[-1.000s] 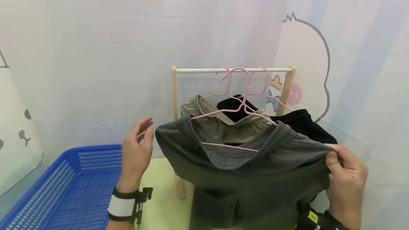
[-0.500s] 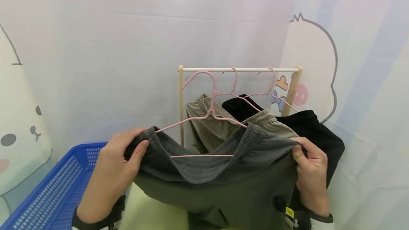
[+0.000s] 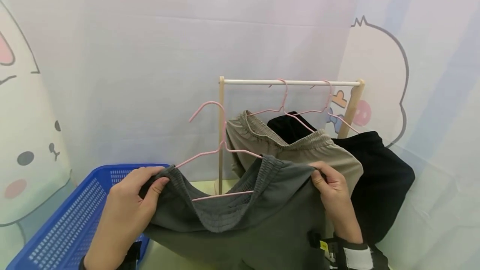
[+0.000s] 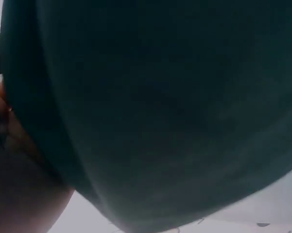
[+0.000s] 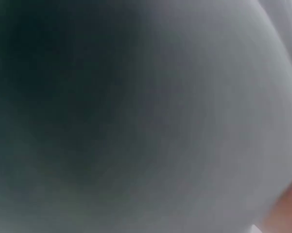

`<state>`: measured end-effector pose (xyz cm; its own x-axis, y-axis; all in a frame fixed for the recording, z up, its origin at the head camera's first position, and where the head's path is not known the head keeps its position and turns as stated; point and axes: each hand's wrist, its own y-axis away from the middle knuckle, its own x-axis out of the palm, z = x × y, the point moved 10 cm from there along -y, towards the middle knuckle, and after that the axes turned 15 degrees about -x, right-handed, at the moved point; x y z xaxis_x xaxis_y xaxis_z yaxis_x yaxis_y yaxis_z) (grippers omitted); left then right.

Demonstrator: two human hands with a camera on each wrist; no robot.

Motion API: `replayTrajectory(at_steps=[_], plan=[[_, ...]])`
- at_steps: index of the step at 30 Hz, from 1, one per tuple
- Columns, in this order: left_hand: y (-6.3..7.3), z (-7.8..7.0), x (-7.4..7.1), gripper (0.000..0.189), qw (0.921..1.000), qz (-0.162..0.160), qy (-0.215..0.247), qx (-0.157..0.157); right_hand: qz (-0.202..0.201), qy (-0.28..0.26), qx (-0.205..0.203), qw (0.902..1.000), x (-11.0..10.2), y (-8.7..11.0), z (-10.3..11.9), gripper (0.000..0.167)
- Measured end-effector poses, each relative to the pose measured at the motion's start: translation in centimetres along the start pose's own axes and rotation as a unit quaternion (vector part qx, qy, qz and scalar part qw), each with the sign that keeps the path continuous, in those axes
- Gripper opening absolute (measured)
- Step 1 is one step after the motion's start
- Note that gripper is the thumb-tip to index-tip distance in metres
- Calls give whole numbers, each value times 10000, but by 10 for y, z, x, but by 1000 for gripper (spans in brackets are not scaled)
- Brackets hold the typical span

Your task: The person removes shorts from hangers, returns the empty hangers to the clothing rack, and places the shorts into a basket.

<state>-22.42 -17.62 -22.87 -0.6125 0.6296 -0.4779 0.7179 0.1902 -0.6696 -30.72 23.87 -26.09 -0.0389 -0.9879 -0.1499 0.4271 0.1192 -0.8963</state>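
Observation:
Dark grey-green elastic-waist pants (image 3: 240, 236) are stretched between my two hands in the head view. My left hand (image 3: 131, 203) pinches the waistband's left end between thumb and fingers. The right hand (image 3: 333, 199) pinches the cloth at the upper right side. Inside the waistband sits a pink hanger (image 3: 222, 147), its hook standing free in the air left of the rack's rail and its lower bar showing across the opening. Close up, the dark cloth (image 4: 175, 116) fills most of the left wrist view; blurred cloth (image 5: 150, 121) covers nearly all of the right wrist view.
Behind stands a small rack with a white rail (image 3: 255, 82) and wooden posts. Beige pants (image 3: 300, 153) and black pants (image 3: 378, 178) hang from it on pink hangers. A blue plastic basket (image 3: 71, 211) is at the left. A printed curtain (image 3: 150, 74) forms the backdrop.
My left hand, free of the cloth a second ago, has taken hold of the waistband's left end. Both hands have brought the pants and hanger leftward and lower, away from the rack.

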Motion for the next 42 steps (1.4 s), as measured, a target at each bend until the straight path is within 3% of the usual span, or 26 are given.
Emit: replayTrajectory(at_steps=[5, 11, 17, 26, 30, 36, 42], plan=[[-2, 2, 2, 23, 9997, -223, 28, 63, 599, 841, -62, 9946, 4, 2, 2, 25], [-2, 8, 5, 22, 9997, -229, 0, 4, 987, 2501, -582, 9614, 19, -7, 28, 42], [-1, 13, 5, 21, 9997, -199, -32, -137, 1239, 2739, -1043, 9480, 54, -17, 55, 54], [-4, 18, 18, 18, 9997, 24, -101, -229, 1563, 2931, -1193, 9356, 91, -11, 42, 51], [-5, 21, 27, 17, 9995, 150, -165, -242, 1437, 2977, -1195, 9362, 91, -8, 33, 42], [-5, 24, 36, 17, 9978, 473, -243, -401, 1022, 2839, -1215, 9456, 83, -6, 31, 33], [-1, 28, 39, 23, 9958, 653, -267, -575, 932, 2755, -1163, 9497, 83, -6, 29, 28]])
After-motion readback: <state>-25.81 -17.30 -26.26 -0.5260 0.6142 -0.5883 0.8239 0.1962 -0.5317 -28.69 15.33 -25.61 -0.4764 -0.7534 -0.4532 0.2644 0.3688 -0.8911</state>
